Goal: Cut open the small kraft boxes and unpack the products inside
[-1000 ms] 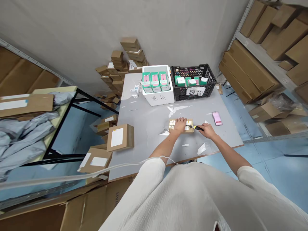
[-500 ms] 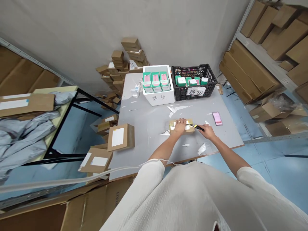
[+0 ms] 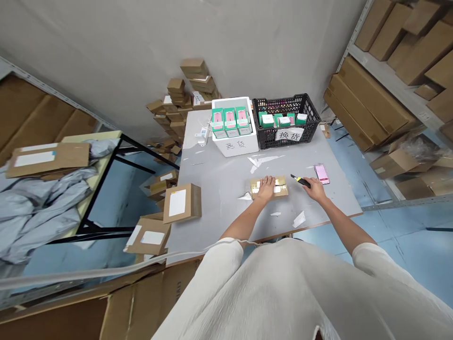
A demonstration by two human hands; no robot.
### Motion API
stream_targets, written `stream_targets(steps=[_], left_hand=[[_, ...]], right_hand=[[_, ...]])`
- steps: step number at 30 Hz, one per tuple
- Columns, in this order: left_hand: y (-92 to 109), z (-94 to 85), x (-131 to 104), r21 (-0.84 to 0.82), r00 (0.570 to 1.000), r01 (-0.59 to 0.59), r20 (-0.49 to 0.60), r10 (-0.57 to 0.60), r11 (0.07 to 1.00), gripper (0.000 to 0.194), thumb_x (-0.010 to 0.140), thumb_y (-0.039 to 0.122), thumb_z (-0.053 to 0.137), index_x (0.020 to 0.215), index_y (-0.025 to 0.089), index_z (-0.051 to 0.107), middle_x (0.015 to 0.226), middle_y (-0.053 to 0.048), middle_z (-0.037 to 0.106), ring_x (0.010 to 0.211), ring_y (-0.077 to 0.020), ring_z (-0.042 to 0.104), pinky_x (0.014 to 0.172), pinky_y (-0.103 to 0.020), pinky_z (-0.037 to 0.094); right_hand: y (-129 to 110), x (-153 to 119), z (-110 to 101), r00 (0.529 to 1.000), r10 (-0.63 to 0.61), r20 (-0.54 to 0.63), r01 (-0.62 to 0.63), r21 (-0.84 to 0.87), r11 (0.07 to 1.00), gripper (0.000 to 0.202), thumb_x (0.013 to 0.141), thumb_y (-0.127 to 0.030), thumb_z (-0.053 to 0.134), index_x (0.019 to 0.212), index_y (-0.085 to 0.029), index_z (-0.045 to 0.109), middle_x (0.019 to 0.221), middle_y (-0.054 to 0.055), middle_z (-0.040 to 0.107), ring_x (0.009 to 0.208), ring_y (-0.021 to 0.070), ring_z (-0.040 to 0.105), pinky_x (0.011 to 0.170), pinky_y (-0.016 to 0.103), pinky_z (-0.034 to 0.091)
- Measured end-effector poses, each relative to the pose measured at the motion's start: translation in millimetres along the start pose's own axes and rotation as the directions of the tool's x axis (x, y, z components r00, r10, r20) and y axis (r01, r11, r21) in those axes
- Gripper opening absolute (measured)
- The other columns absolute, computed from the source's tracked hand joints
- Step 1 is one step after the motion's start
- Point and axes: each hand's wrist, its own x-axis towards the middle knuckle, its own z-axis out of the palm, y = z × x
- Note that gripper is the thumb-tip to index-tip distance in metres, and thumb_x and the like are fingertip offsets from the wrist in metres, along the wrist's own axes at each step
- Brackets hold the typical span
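My left hand (image 3: 266,187) lies on top of a small cardboard box (image 3: 282,188), its fingers laid over the taped upper face. The box bears shiny tape and a white label, and a dark slit runs along its right part. In my right hand (image 3: 314,190) is a black and yellow utility knife (image 3: 303,182), held just right of the box and apart from it. Its blade points left and away from me. A pink-screened phone (image 3: 322,174) lies beyond my right hand.
A white foam box (image 3: 236,145) with green-and-pink packages and a black crate (image 3: 264,140) stand at the table's back. A larger carton (image 3: 196,200) sits at the left edge. Paper scraps (image 3: 299,219) lie near the front. A white cable (image 3: 191,247) crosses in front of me.
The utility knife has come off the box and moved right in my right hand, with its blade now in plain sight. My left hand stays on the box.
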Motion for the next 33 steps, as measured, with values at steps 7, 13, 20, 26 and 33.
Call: stream_targets(steps=[7,13,20,26,33], left_hand=[[-5,0.3,-17,-0.075,1.0,0.001,-0.012,-0.002,0.997,0.072,0.104,0.037,0.044,0.173,0.018,0.033,0.183,-0.014,0.028,0.172,-0.03,0.017,0.14,-0.053,0.011],[-25,1.2,-64,-0.067,0.982,0.164,-0.082,-0.17,0.984,0.081,0.1,0.052,0.062,0.171,0.024,0.033,0.181,-0.017,0.026,0.169,-0.0365,0.02,0.136,-0.057,0.017],[-26,-4.1,-97,-0.075,0.941,0.325,-0.07,-0.33,0.943,0.049,0.102,0.032,0.062,0.15,0.024,0.052,0.148,-0.016,0.057,0.134,-0.0333,0.058,0.114,-0.046,0.045],[-18,-4.9,-82,-0.247,0.899,0.426,0.006,-0.439,0.87,0.027,0.109,0.028,0.047,0.134,0.022,0.055,0.129,-0.013,0.071,0.117,-0.0296,0.07,0.1,-0.042,0.053],[-5,-4.9,-53,-0.296,0.931,0.346,-0.012,-0.366,0.89,0.052,0.107,0.046,0.05,0.152,0.019,0.047,0.156,-0.019,0.057,0.142,-0.0315,0.06,0.115,-0.041,0.048]], right_hand=[[-11,23,23,0.999,-0.003,0.032,0.0,0.107,0.994,0.048,0.103,-0.047,0.058,0.143,-0.024,0.07,0.129,0.014,0.073,0.119,0.0346,0.061,0.101,0.044,0.046],[-74,60,34,0.978,-0.193,0.076,0.172,0.223,0.959,0.048,0.101,-0.043,0.058,0.143,-0.021,0.069,0.143,0.015,0.07,0.131,0.0324,0.06,0.11,0.043,0.046],[-117,63,34,0.94,-0.283,0.193,0.231,0.254,0.939,0.045,0.098,-0.037,0.062,0.139,-0.023,0.072,0.15,0.013,0.07,0.14,0.0358,0.059,0.118,0.05,0.041],[-106,46,24,0.959,-0.204,0.196,0.158,0.227,0.961,0.044,0.1,-0.039,0.058,0.137,-0.021,0.071,0.139,0.014,0.075,0.13,0.0358,0.065,0.113,0.048,0.045],[-95,10,31,0.978,-0.032,0.206,-0.071,0.47,0.88,0.037,0.102,-0.049,0.06,0.127,-0.023,0.065,0.116,0.01,0.081,0.105,0.0289,0.075,0.092,0.038,0.056]])
